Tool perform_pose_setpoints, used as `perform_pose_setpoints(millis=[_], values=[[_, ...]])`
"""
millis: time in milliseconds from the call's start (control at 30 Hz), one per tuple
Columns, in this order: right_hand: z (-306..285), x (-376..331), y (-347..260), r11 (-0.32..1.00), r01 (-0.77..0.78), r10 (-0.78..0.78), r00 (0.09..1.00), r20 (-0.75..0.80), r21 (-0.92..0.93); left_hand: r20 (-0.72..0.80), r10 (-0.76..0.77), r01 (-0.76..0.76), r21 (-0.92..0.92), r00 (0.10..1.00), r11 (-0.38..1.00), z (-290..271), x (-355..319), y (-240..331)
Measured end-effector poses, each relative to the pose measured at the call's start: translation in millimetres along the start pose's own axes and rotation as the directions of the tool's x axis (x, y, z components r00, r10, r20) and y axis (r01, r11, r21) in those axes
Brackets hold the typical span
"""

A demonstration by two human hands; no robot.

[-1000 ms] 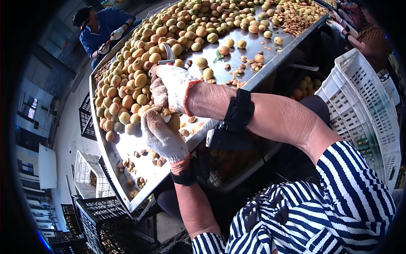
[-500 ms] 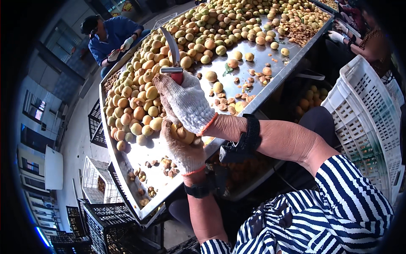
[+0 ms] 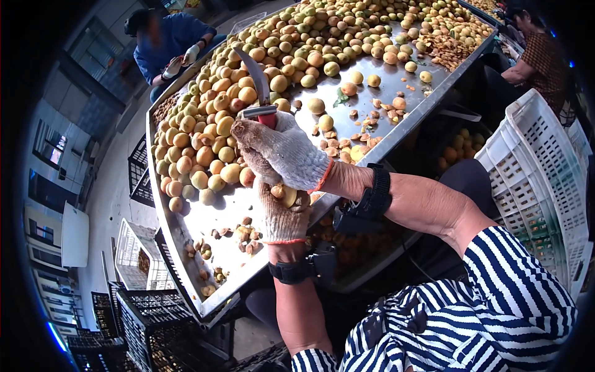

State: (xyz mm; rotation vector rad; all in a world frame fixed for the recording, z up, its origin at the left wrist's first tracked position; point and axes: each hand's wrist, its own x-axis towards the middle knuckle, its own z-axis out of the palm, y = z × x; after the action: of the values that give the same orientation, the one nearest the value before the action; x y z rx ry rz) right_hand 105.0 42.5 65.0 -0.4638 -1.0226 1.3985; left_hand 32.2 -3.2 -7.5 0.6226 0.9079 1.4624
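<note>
My right hand [image 3: 282, 149], in a soiled white knit glove, is closed round the red handle [image 3: 268, 118] of a knife. Its curved blade [image 3: 253, 73] points up and away over the fruit pile. Just below, my left hand [image 3: 282, 222], gloved alike, grips a yellow apricot [image 3: 287, 194]; a brownish part shows at the fruit's right side, perhaps the pit. The two hands touch, and the right one hides part of the apricot. Both are above the near edge of a metal table [image 3: 232, 204].
Whole apricots [image 3: 211, 133] are heaped across the table, with loose pits [image 3: 245, 235] near its front. Black crates [image 3: 155, 316] and a white crate [image 3: 139, 257] stand at left, a tall white basket [image 3: 533, 167] at right. Two people [image 3: 170, 46] work at the table's sides.
Both hands have shifted slightly right in the picture, still together. The apricot shows a brownish part more plainly. The person at the far right has come further into view.
</note>
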Motion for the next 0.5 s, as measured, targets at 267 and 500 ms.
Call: perform_pose_setpoints(millis=[267, 500], values=[[2, -11, -21, 0.906, 0.299, -0.106, 0.846, 0.522, -0.301, 0.335, 0.078, -0.271, 0.582, 0.939, 0.767, -21, -5, -2], [-20, -29, -28, 0.841, 0.395, -0.22, 0.875, 0.432, -0.371, 0.321, 0.322, -0.453, 0.691, 0.89, 0.563, 14, -21, 3]])
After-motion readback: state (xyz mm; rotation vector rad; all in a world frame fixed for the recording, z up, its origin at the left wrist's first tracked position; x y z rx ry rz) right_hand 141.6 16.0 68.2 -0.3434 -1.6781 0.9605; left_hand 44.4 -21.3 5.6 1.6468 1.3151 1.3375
